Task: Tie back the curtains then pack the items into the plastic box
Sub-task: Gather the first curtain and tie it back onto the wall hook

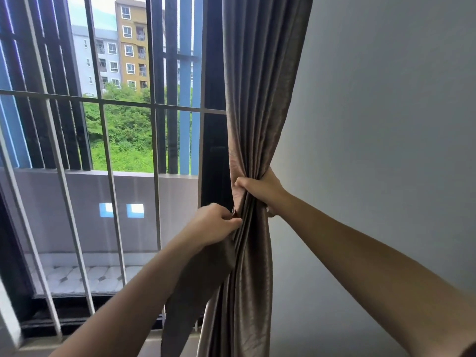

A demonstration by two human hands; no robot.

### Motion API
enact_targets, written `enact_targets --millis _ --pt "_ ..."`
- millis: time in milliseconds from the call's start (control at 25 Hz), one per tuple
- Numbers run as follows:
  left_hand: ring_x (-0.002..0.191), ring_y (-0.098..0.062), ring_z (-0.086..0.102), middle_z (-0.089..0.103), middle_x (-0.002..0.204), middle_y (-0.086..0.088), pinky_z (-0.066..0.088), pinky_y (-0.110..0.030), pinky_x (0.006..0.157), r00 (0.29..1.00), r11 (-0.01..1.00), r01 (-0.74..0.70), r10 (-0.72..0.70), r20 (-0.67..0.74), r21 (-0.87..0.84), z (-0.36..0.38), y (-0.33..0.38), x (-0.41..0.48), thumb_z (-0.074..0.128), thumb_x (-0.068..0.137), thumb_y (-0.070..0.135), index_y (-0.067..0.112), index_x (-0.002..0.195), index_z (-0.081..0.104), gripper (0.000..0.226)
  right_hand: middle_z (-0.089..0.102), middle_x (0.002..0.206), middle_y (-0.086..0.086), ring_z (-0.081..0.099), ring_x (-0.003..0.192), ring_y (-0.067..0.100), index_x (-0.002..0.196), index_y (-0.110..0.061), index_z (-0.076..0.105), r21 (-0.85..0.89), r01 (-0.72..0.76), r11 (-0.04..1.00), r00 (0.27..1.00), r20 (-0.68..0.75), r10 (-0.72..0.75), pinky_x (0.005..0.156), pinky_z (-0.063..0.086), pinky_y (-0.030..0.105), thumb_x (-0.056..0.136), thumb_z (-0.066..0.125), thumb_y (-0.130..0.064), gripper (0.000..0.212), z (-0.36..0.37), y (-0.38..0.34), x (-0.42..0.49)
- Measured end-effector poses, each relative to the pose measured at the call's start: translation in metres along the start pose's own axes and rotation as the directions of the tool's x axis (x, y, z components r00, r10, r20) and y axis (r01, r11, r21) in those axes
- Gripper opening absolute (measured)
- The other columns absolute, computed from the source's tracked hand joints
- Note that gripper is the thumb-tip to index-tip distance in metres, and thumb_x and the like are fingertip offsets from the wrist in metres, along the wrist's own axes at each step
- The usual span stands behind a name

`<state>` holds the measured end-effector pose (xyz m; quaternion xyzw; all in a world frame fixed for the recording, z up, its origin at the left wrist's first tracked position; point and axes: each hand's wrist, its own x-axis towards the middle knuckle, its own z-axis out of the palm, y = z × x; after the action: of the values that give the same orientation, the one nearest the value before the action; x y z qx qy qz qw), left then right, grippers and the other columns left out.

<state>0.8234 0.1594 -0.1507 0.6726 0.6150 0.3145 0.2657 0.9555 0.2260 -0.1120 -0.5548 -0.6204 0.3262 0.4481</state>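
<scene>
By barred window [154,107], rt hand [260,191] grips bunched taupe curtain [257,112] tight; lt hand [216,225] fingers pinch tieback strip [195,292] beside it.

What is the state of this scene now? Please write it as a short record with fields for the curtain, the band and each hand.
curtain: taupe, gathered into a bunch between the window grille and the wall
tie-back band: same fabric, hangs loose below the left hand
right hand: grips the gathered curtain, fingers curled round it
left hand: holds the band's upper end at the curtain's left side
stage: no band shows around the curtain yet
</scene>
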Motion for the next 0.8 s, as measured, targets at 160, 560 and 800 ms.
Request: enact_targets --millis 160,560,800 --pt "0.066 -0.013 0.055 0.058 0.072 -0.004 0.041 -0.018 0.056 0.991 0.994 -0.012 -0.003 -0.137 -0.111 0.033 0.010 -0.013 0.053 0.092 0.034 0.006 0.077 0.066 0.034 0.061 0.114 0.000 0.058 0.103 0.022 0.126 -0.022 0.049 0.090 -0.057 0.994 0.998 -0.023 0.059 0.094 0.049 0.041 0.066 0.075 -0.036 0.067 -0.004 -0.014 0.003" --pt "0.108 -0.027 0.038 0.060 0.094 -0.006 0.027 -0.031 0.086 0.952 0.943 0.052 -0.147 -0.270 -0.329 0.087 0.044 -0.006 0.044 0.093 0.043 0.024 0.060 0.054 0.039 0.055 0.127 0.006 0.053 0.116 0.031 0.135 -0.018 0.040 -0.001 -0.134 0.991 0.990 0.034 0.134 0.098 0.046 0.044 0.078 0.068 -0.039 0.067 -0.007 -0.029 0.008" --pt "0.079 -0.013 0.051 0.043 0.111 -0.005 0.047 -0.022 0.071 0.969 0.930 0.010 -0.101 -0.227 -0.368 0.083 0.044 -0.009 0.050 0.093 0.025 0.007 0.081 0.058 0.024 0.060 0.118 0.010 0.059 0.107 0.031 0.128 -0.012 0.046 0.020 -0.108 0.994 0.993 0.042 0.108 0.088 0.054 0.047 0.079 0.069 -0.033 0.057 -0.022 -0.047 0.017"
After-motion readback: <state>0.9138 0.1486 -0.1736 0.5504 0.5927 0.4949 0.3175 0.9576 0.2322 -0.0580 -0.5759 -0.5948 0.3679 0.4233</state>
